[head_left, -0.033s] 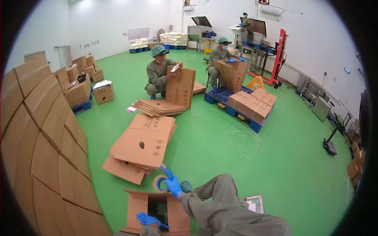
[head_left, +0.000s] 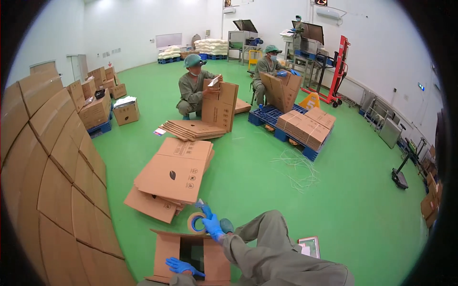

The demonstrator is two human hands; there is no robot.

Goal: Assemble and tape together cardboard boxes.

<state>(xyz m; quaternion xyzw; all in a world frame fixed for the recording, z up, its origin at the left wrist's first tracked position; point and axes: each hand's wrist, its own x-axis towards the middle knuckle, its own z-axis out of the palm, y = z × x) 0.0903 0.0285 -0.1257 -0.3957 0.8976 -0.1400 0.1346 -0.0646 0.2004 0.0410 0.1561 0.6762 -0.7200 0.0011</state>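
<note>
My right hand [head_left: 213, 227], in a blue glove, is closed around a tape dispenser [head_left: 205, 209] with a blue handle. A roll of tape [head_left: 194, 223] sits on it, over the far edge of a brown carton [head_left: 215, 260]. The carton stands in front of me with its flaps spread and a dark gap in the middle. My left hand [head_left: 179, 267], also blue-gloved, rests on the carton's left flap with its fingers stretched out and nothing in them. Just beyond the carton lies a stack of flattened cartons [head_left: 174, 167].
A wall of stacked cartons [head_left: 57, 190] rises on my left. A framed tablet-like item [head_left: 311, 246] lies by my right leg. Ahead, two people handle flat cartons near a blue pallet [head_left: 310, 153]. Loose white straps [head_left: 296, 171] lie on the green floor.
My right hand has shifted slightly to the right with the tape dispenser in it. The left hand has stayed on the carton flap.
</note>
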